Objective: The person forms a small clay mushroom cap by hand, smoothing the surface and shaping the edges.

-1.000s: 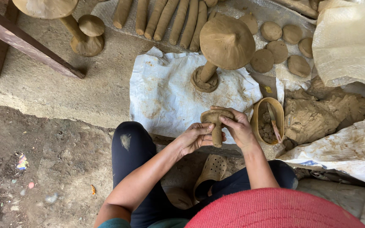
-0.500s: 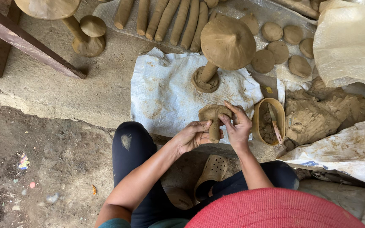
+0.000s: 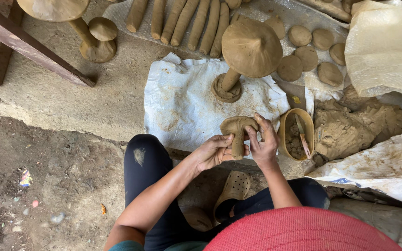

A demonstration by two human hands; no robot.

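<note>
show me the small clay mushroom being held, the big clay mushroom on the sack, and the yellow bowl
small clay mushroom point(image 3: 237, 126): head view, on its cap
big clay mushroom point(image 3: 251, 46): head view, on its cap
yellow bowl point(image 3: 284, 135): head view, on its left rim

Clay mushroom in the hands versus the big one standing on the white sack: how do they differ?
The held clay mushroom is much smaller than the big mushroom. It is gripped by the left hand and right hand, clear of the white sack; the big one stands free on a clay base. Both share brown clay, cap and stem.

Both forearms extended forward, left hand point(image 3: 215, 151) and right hand point(image 3: 262, 142) cupped together, fingers curled
</note>
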